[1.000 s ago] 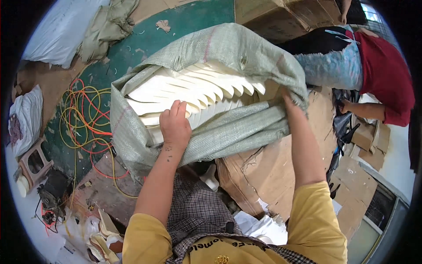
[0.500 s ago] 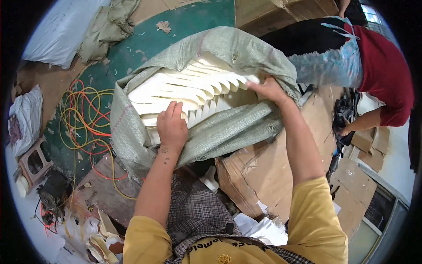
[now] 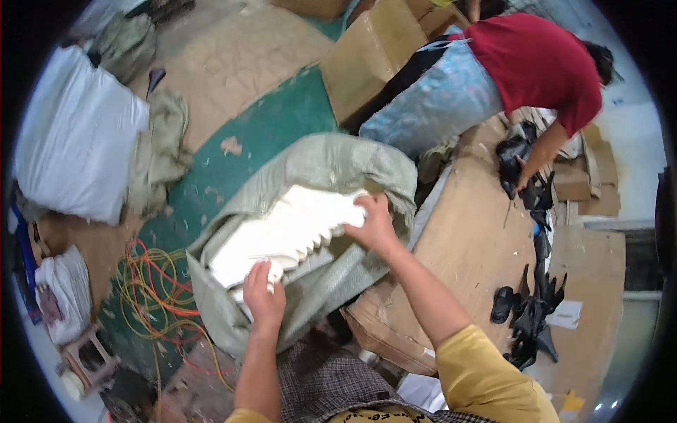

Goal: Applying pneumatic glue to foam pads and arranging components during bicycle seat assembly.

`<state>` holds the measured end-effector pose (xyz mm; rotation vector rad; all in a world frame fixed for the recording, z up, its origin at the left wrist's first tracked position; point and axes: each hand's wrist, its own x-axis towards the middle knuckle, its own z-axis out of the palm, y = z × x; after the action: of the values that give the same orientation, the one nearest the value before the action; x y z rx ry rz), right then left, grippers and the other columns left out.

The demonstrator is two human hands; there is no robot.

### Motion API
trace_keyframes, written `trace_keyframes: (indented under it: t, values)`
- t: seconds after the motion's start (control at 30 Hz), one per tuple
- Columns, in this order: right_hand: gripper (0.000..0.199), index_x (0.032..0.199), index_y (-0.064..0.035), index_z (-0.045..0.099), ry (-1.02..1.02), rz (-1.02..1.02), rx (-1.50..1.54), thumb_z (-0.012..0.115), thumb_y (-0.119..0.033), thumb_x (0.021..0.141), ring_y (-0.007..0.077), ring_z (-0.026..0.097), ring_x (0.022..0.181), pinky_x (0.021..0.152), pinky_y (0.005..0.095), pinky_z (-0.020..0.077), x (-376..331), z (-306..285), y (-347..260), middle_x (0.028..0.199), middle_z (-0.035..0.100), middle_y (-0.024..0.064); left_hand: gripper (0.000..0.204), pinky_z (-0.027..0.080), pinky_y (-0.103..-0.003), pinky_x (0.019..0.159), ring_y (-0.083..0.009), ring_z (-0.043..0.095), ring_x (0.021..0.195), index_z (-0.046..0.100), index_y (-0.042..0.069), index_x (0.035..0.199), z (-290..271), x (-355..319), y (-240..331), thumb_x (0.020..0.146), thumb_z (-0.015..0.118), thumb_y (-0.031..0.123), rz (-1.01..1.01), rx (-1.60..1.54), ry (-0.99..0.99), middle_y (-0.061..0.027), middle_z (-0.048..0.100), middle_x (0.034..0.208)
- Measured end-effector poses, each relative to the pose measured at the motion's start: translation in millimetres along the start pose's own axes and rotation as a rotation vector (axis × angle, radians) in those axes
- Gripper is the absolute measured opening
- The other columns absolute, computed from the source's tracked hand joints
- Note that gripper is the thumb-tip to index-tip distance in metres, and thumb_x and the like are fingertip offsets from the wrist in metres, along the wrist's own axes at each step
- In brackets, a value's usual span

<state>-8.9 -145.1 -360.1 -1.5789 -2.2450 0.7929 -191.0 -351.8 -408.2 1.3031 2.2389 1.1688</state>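
Observation:
A pale green woven sack [image 3: 338, 151] lies with its mouth open before me. Inside it is a row of thin white pieces [image 3: 282, 222] with rounded ends, packed tightly together; they resemble shoe insoles, but their exact kind is unclear. My left hand [image 3: 264, 299] has its fingers curled over the near left end of the row. At the far right end, my right hand [image 3: 374, 222] grips the pieces between thumb and fingers. The lower part of the row is hidden in the sack.
A cardboard-covered bench [image 3: 458, 233] stands to the right, with black shoe-like pieces [image 3: 525, 317] along it. A person in a red top [image 3: 539, 63] bends over it. Tangled cords [image 3: 159, 289] lie on the green floor at left, near a white bundle [image 3: 77, 134].
My right hand has gone from the sack's right edge to the end of the white row. The pieces now sit closer together. My view has shifted, showing more of the bench and the person.

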Motion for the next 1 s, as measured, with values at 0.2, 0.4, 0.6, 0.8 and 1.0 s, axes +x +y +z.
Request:
trace_keyframes:
  t: [0.2, 0.4, 0.6, 0.8, 1.0]
  values:
    - [0.045, 0.096, -0.0071, 0.057, 0.13, 0.038, 0.061, 0.074, -0.018, 0.056, 0.0331, 0.049, 0.098, 0.083, 0.0362, 0.0434, -67, -99, -93, 0.109, 0.04, 0.0175, 0.038, 0.042, -0.042, 0.088, -0.0361, 0.054, 0.099, 0.059, -0.002, 0.105, -75, -12, 66, 0.066, 0.057, -0.002, 0.028, -0.172, -0.074, -0.0196, 0.058, 0.106]
    - [0.045, 0.094, -0.0086, 0.058, 0.431, -0.119, -0.086, 0.075, -0.013, 0.053, 0.0358, 0.048, 0.1, 0.083, 0.0382, 0.0435, -136, -208, -178, 0.109, 0.041, 0.019, 0.041, 0.044, -0.042, 0.088, -0.0361, 0.054, 0.1, 0.057, -0.002, 0.108, -136, 2, 127, 0.067, 0.059, -0.002, 0.246, -0.337, -0.21, -0.0211, 0.057, 0.108]
    - [0.047, 0.094, -0.0085, 0.057, 0.766, 0.03, -0.162, 0.076, -0.013, 0.052, 0.0369, 0.048, 0.099, 0.082, 0.0375, 0.0442, -267, -297, -193, 0.108, 0.041, 0.0189, 0.043, 0.042, -0.041, 0.089, -0.035, 0.053, 0.101, 0.055, -0.007, 0.11, -159, -6, 219, 0.068, 0.058, -0.001, 0.588, -0.425, -0.406, -0.0219, 0.055, 0.112]
    - [0.046, 0.095, -0.0107, 0.057, 1.101, 0.292, -0.415, 0.077, -0.015, 0.053, 0.0325, 0.053, 0.091, 0.076, 0.036, 0.0472, -465, -366, -237, 0.106, 0.041, 0.016, 0.041, 0.041, -0.041, 0.09, -0.0325, 0.052, 0.103, 0.055, -0.007, 0.111, -178, -84, 335, 0.07, 0.058, -0.002, 0.874, -0.666, -0.714, -0.0205, 0.054, 0.114]
    - [0.041, 0.091, -0.0072, 0.061, 1.156, 0.721, -0.825, 0.072, -0.021, 0.054, 0.0307, 0.06, 0.079, 0.07, 0.036, 0.0482, -650, -407, -276, 0.093, 0.054, 0.0157, 0.042, 0.041, -0.037, 0.091, -0.0288, 0.053, 0.103, 0.056, -0.004, 0.112, -182, -214, 429, 0.07, 0.062, -0.002, 0.923, -0.846, -1.295, -0.0178, 0.054, 0.114]
